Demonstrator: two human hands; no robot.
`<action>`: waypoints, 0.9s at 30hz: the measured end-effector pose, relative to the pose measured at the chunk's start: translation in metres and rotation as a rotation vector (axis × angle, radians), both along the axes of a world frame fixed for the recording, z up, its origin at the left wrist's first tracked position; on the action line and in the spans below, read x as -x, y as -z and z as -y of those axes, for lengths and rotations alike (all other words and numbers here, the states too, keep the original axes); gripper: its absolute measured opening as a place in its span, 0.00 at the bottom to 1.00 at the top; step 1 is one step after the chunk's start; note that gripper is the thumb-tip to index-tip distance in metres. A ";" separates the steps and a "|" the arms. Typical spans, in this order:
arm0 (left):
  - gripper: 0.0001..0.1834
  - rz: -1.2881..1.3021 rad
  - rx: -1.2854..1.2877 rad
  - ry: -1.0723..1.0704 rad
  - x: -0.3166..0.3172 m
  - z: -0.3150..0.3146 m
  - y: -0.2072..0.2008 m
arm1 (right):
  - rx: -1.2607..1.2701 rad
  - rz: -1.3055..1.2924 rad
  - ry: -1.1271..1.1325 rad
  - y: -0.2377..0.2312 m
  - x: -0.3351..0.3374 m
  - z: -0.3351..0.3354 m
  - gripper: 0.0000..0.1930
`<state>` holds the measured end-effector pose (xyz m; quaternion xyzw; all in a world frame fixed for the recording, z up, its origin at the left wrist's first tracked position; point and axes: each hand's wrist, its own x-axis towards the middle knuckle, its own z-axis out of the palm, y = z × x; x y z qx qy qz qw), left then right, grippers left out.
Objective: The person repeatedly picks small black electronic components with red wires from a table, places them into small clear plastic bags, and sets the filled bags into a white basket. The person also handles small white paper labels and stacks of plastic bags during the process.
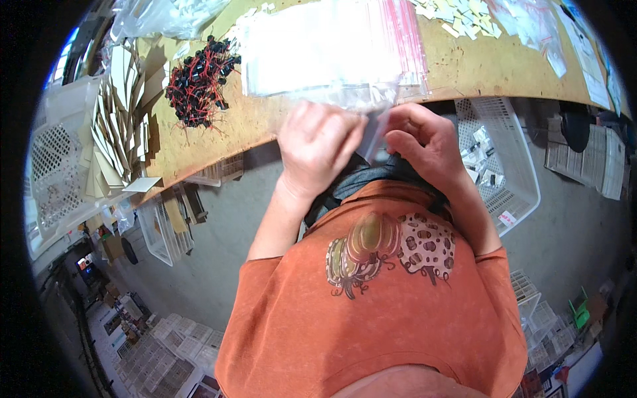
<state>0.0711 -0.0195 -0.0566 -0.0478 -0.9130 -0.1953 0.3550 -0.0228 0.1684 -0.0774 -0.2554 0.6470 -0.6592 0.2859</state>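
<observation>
Clear bag (373, 126) pinched between left hand (318, 149) and right hand (424, 142), both closed on it; heaps of wired parts (199, 79) and bags (332, 46) wait on the table (478, 66).

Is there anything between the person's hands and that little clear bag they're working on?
Nothing visible does. The left hand and the right hand both already grip the small clear plastic bag between them, at the edge of the wooden table. The stack of clear bags and the pile of red-wired black parts lie farther back.
</observation>
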 end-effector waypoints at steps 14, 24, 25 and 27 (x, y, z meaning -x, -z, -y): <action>0.07 0.597 -0.722 0.046 -0.058 -0.015 0.076 | -0.248 0.593 -0.354 0.060 -0.028 -0.026 0.10; 0.06 0.634 -0.823 0.086 -0.049 -0.038 0.060 | -0.178 0.520 -0.117 0.068 -0.032 -0.016 0.13; 0.05 0.644 -0.860 0.062 -0.048 -0.039 0.061 | -0.162 0.510 -0.107 0.069 -0.033 -0.015 0.13; 0.05 0.663 -0.881 0.051 -0.047 -0.040 0.061 | -0.157 0.490 -0.090 0.071 -0.033 -0.013 0.13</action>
